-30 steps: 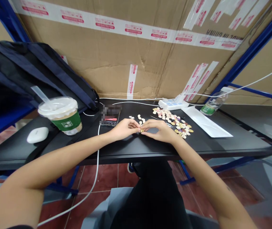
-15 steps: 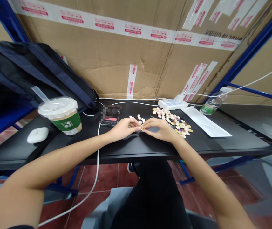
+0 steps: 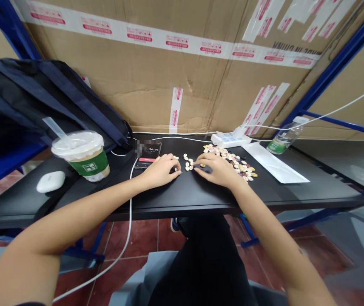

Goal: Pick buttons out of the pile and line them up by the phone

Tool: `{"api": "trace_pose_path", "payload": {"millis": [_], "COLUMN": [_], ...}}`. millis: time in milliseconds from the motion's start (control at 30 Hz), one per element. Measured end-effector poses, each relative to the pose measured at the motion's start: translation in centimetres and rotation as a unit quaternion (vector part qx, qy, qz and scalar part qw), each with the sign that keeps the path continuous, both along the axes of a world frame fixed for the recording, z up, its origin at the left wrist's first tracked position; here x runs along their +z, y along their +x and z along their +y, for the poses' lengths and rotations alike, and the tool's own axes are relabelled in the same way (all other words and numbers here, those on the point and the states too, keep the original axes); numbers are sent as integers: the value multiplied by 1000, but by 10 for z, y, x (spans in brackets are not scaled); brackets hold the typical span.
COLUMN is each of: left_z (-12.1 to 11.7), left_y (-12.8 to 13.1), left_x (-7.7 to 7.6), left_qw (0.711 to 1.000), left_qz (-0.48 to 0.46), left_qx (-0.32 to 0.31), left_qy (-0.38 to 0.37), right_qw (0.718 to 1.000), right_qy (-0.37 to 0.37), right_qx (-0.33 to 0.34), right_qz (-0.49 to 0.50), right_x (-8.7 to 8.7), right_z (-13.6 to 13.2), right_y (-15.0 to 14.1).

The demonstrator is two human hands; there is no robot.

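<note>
My left hand [image 3: 161,170] rests on the black table [image 3: 182,193] with its fingers curled down. Its fingertips sit beside a small cluster of pale button-like pieces [image 3: 188,163], and what they hold, if anything, is too small to make out. My right hand [image 3: 217,168] lies flatter with its fingers stretched out. Those fingertips touch the table next to a yellowish piece [image 3: 202,165]. Just right of that hand spreads a larger pile of mixed-colour pieces [image 3: 237,162].
A phone [image 3: 149,154] with a white cable lies just beyond my left hand. An iced drink cup [image 3: 81,156], a white mouse [image 3: 50,181] and a dark bag [image 3: 41,95] are to the left. A power strip [image 3: 231,139], a bottle [image 3: 283,137] and a white sheet [image 3: 275,168] are at right, before a cardboard box [image 3: 182,72].
My hands were pinched together over one small piece. They have parted and moved a little forward, and both now rest on the table beside the pieces.
</note>
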State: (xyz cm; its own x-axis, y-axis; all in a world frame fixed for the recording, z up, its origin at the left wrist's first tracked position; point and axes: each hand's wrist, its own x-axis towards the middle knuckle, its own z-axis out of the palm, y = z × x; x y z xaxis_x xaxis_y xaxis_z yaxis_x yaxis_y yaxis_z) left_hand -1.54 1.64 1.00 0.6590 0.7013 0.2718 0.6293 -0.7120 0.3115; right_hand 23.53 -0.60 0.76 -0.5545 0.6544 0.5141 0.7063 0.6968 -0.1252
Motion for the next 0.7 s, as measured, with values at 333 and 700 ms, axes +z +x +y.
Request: {"api": "trace_pose_path", "payload": {"millis": [333, 700], "left_z": [-3, 4], "left_y": [4, 11], "left_x": [2, -6], "left_qw": [992, 911], "left_qz": [-87, -265], "left_qx": [-34, -59], "left_qy": [-82, -311], "right_qw": [989, 969], "right_qy": [-113, -119], "right_qx": [84, 150], "right_qz": [43, 155], "right_x": [-1, -4], "right_z": [-3, -8], "right_y": [-7, -16]}}
